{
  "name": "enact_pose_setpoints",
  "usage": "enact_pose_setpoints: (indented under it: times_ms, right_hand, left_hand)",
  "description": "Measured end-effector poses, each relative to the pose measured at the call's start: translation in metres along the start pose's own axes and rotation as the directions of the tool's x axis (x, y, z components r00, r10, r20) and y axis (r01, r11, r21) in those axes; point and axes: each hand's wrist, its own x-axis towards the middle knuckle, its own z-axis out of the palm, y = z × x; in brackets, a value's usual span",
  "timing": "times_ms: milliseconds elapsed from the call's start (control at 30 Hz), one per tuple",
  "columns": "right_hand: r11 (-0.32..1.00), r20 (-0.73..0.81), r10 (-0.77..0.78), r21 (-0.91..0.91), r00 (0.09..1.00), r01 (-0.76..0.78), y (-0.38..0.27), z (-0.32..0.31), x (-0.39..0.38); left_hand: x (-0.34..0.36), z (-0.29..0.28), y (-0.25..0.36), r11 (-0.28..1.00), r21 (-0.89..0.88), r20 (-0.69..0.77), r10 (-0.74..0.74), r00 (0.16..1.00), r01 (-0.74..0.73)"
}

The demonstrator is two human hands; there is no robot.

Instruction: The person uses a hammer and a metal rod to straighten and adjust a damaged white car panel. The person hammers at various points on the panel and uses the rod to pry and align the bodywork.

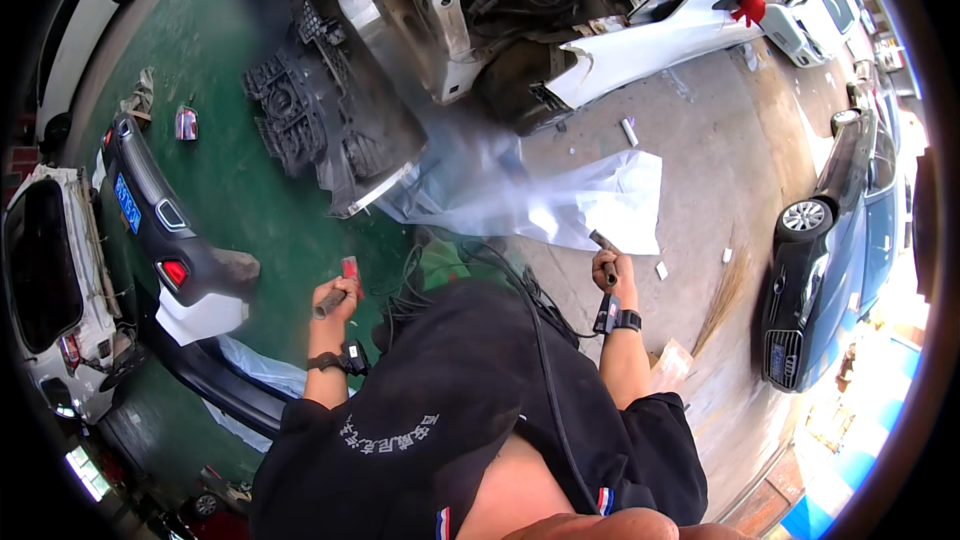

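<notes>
Head view: left hand [341, 306] grips a red-ended tool [350, 272], right hand [622, 272] a dark tool [603, 240], near side of the dismantled car [640, 57]. It seems a carrying step; next move needs steady grips.

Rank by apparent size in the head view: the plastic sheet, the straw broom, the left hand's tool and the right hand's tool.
1. Plastic sheet
2. Straw broom
3. Unranked: red-ended tool in the left hand, dark tool in the right hand; both partly covered, looking about alike.
</notes>
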Motion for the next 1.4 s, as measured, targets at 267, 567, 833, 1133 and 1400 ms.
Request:
enact_pose_setpoints:
  times_ms: [267, 567, 833, 1133, 1400]
  right_hand:
    - [0.962, -0.047, 0.079, -0.257, 0.996, -0.089, 0.073, 0.092, 0.010]
    - [0.747, 0.099, -0.057, -0.656, 0.993, 0.108, 0.150, 0.161, -0.011]
    - [0.680, 0.211, -0.023, -0.713, 0.977, 0.170, 0.172, 0.225, 0.037]
    - [0.831, 0.275, 0.159, -0.556, 0.948, 0.022, 0.182, 0.332, 0.126]
    - [0.782, 0.184, -0.449, -0.393, 0.875, 0.484, 0.145, 0.364, 0.129]
  left_hand:
    - [-0.038, 0.001, 0.025, 0.982, -0.134, 0.154, -0.111, 0.982, 0.132]
    - [-0.017, -0.017, 0.083, 0.995, -0.059, 0.063, 0.085, 0.994, -0.081]
    - [-0.033, 0.002, 0.080, 0.984, -0.175, 0.085, -0.020, 0.996, 0.034]
    - [-0.055, 0.058, 0.067, 0.961, -0.261, -0.018, -0.099, 0.995, 0.090]
    - [-0.063, 0.120, 0.052, 0.987, -0.160, 0.041, -0.012, 0.999, 0.019]
